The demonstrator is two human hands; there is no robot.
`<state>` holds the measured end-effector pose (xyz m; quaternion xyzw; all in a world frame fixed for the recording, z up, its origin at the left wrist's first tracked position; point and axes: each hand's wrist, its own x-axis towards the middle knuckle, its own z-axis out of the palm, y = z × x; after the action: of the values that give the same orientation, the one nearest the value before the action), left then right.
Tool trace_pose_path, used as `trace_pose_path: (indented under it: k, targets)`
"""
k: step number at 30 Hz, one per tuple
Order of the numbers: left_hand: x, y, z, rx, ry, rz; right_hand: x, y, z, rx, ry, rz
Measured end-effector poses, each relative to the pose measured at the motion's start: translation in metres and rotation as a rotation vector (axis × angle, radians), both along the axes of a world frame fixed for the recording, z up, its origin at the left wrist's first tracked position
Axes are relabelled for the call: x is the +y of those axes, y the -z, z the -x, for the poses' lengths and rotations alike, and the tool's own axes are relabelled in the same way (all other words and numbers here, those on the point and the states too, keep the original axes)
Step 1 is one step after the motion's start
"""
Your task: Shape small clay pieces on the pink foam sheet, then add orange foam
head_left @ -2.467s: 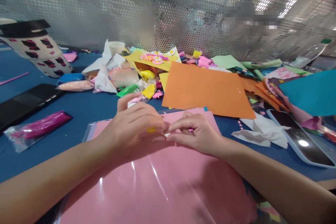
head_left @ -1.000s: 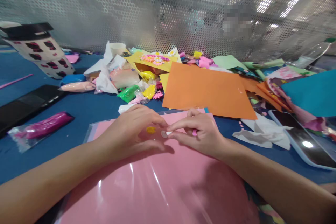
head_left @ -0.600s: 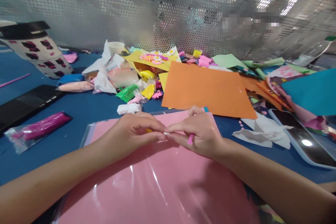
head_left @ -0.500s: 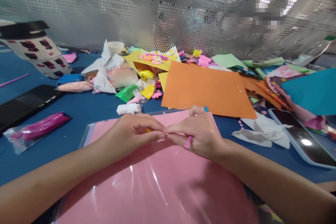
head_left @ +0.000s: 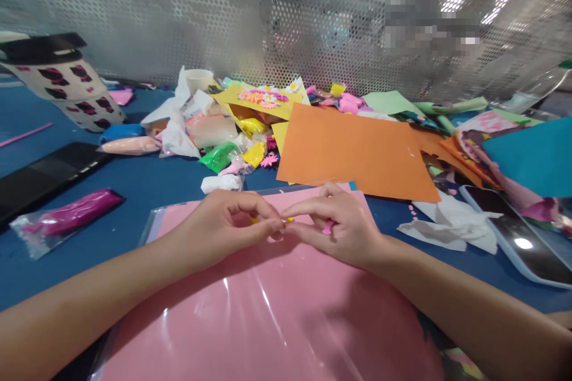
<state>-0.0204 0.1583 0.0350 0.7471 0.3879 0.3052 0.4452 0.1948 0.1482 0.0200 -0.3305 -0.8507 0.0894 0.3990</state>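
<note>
Over a pink sheet in a clear plastic sleeve [head_left: 250, 321], my two hands meet fingertip to fingertip. My left hand [head_left: 223, 220] is closed in a pinch on a small yellow and white piece [head_left: 290, 220], probably modelling clay; its shape is mostly hidden by the fingers. My right hand [head_left: 342, 223] touches the same piece with thumb and index finger. A thin pink tool [head_left: 328, 226] is tucked in the curled fingers of that hand, with only its end showing.
Behind the hands lie an orange sheet [head_left: 353, 152], packets of coloured clay [head_left: 218, 156] and a yellow sheet with small flowers [head_left: 263, 98]. At left are a patterned cup [head_left: 84, 95], a black device [head_left: 49, 172] and a magenta clay packet [head_left: 75, 217]. A phone [head_left: 518, 238] and tissue [head_left: 442, 226] lie right.
The right fingers have opened slightly around the small piece, so more of its yellow shows. The pink tool has tilted in the right hand.
</note>
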Motion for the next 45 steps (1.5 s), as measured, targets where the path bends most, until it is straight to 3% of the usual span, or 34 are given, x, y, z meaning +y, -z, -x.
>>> trace_pose_path:
  k: [13,26,40,42,45]
  targets:
    - [0.0049,0.0012,0.0042,0.057,0.049,0.108,0.0004,0.0029,0.0006,0.084,-0.03,0.067]
    - [0.0029,0.0005,0.0026,0.053,0.081,0.019,-0.0007,0.0015,0.0015,0.038,-0.025,0.128]
    - [0.0034,0.0017,0.0017,0.014,0.037,0.018,-0.0002,0.0018,0.001,0.064,-0.011,0.066]
    - [0.0036,0.003,0.0029,0.054,0.025,-0.064,0.0004,0.0026,0.0007,0.08,-0.008,0.052]
    - [0.0043,0.0043,0.005,0.172,-0.042,-0.418,0.0005,0.0027,0.0011,0.092,0.016,0.058]
